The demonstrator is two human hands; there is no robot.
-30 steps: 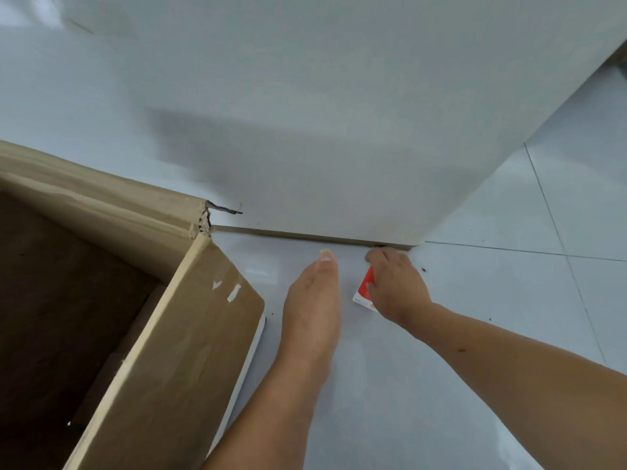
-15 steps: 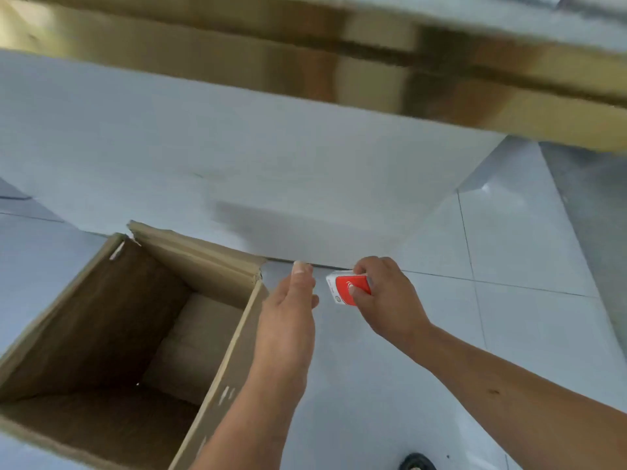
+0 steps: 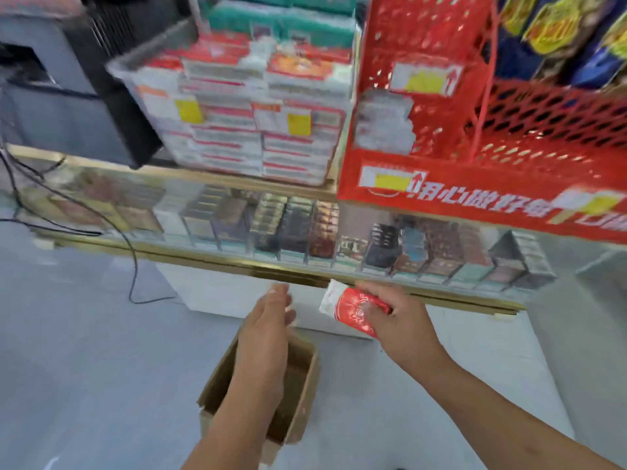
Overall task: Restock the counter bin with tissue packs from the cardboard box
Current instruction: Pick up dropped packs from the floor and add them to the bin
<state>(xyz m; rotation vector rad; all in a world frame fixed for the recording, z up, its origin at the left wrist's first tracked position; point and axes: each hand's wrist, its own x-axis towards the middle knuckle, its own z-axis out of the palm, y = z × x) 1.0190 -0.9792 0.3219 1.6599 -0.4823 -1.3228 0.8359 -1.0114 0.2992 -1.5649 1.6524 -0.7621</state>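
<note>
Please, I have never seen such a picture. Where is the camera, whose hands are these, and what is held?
There is no machine here: a person wears one wide camera on the head, so you look down at their two hands. The right hand grips a red and white tissue pack. The left hand, fingers straight, holds nothing, above the cardboard box on the floor. Ahead is a glass counter; on it stands a clear bin stacked with similar packs, beside a red rack. Motion blurs details.

Bright, even light fills the view, yet heavy motion blur smears everything, worst toward the bowed wide-angle edges.
</note>
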